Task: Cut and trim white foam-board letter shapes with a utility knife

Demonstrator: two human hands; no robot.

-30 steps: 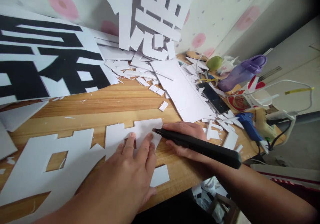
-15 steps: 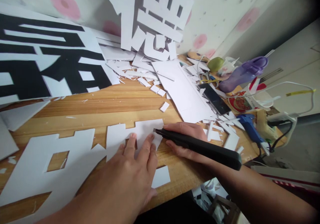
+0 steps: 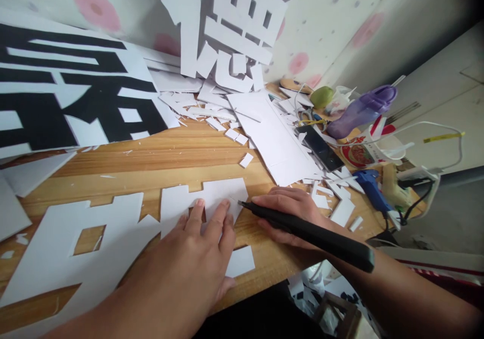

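Your right hand (image 3: 293, 213) is wrapped tight around the black cutter (image 3: 310, 234) — fingers closed over the handle, the tip at the right edge of the white cut-out sheet (image 3: 113, 243). Just left of that tip, your left hand (image 3: 192, 263) lies flat and spread open, holding nothing, fingertips pressing the sheet down onto the wooden table (image 3: 159, 162). A small white offcut (image 3: 240, 261) sits beside the left hand's outer edge, near the table's front. Further right of the cutter — a blue glue gun (image 3: 372, 190), a dark phone (image 3: 320, 148) and a purple bottle (image 3: 363, 109) among paper scraps.
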